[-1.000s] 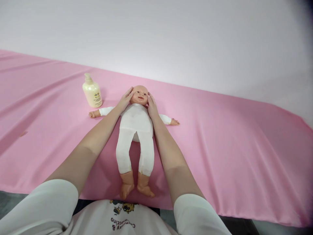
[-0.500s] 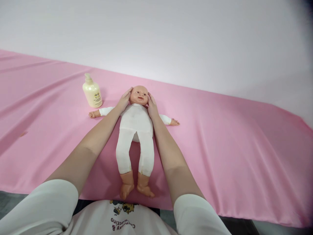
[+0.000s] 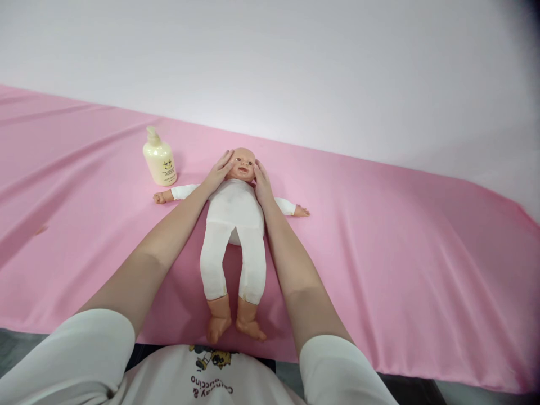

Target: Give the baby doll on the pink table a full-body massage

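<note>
A baby doll [image 3: 235, 205] in a white cloth suit lies on its back, feet toward me and arms spread wide. My left hand [image 3: 220, 170] rests against the left side of its head, fingers stretched out and slightly parted over the temple and cheek. On the other side of the head, my right hand [image 3: 262, 181] lies along the cheek with its fingers extended, some of them partly hidden. Neither hand is wrapped around anything; both touch the doll's face from the sides.
A cream pump bottle [image 3: 160, 160] stands upright left of the doll's head, close to its outstretched arm. The pink cloth [image 3: 379, 253] covers the table and has several folds. Behind the table rises a white wall [image 3: 270, 67].
My left hand has shifted slightly inward, its fingers now spread further over the doll's temple and cheek. My right hand has barely moved, and the doll and bottle stay put.
</note>
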The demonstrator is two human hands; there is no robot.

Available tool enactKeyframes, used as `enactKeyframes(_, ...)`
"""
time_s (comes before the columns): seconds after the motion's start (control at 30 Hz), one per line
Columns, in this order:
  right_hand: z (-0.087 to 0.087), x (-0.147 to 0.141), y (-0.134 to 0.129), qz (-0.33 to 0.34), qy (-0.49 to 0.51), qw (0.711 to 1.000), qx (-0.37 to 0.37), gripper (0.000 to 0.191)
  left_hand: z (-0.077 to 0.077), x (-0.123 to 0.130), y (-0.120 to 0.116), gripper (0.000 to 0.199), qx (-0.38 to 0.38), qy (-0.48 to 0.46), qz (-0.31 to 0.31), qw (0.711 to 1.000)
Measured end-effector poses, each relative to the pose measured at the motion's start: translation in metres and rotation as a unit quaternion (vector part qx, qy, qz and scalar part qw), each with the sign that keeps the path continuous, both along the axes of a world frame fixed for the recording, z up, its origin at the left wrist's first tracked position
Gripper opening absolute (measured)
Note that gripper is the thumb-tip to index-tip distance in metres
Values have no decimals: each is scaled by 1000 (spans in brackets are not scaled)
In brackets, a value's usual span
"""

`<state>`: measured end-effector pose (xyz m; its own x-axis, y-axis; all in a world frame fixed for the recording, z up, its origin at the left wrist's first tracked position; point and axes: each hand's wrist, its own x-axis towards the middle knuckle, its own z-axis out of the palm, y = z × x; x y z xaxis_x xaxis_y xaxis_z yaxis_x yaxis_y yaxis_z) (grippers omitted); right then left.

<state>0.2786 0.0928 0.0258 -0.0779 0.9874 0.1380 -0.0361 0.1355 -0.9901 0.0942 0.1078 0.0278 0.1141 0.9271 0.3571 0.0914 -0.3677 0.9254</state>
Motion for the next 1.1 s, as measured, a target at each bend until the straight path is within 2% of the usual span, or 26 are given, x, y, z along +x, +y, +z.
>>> enactKeyframes(0.17,-1,5,-2,45,-71,996,30,121,-1,-2,0,95,9,40,-15,999)
enactKeyframes(0.23,-1,7,-4,66,-83,994,26,129,1,-2,-3,103,12,40,-14,999)
enactKeyframes(0.3,1,8,-5,85,-82,992,38,128,4,-2,-6,99,14,46,-18,999)
enactKeyframes(0.47,4,8,-6,129,-74,986,77,123,5,-3,-8,76,18,39,-30,999)
enactKeyframes(0.63,3,7,-4,130,-57,985,96,118,-4,-2,-2,80,43,60,-29,997)
enactKeyframes(0.73,0,6,-3,109,-64,988,85,123,-10,0,1,92,41,48,0,998)
enactKeyframes(0.87,-3,1,-4,39,-113,992,38,121,-14,5,-1,103,33,23,22,999)
enactKeyframes(0.97,-3,-3,-7,18,-136,990,41,116,-14,7,-7,93,45,32,48,997)
enactKeyframes(1.1,0,-3,-15,14,-177,977,114,98,-11,6,-17,78,94,99,63,989)
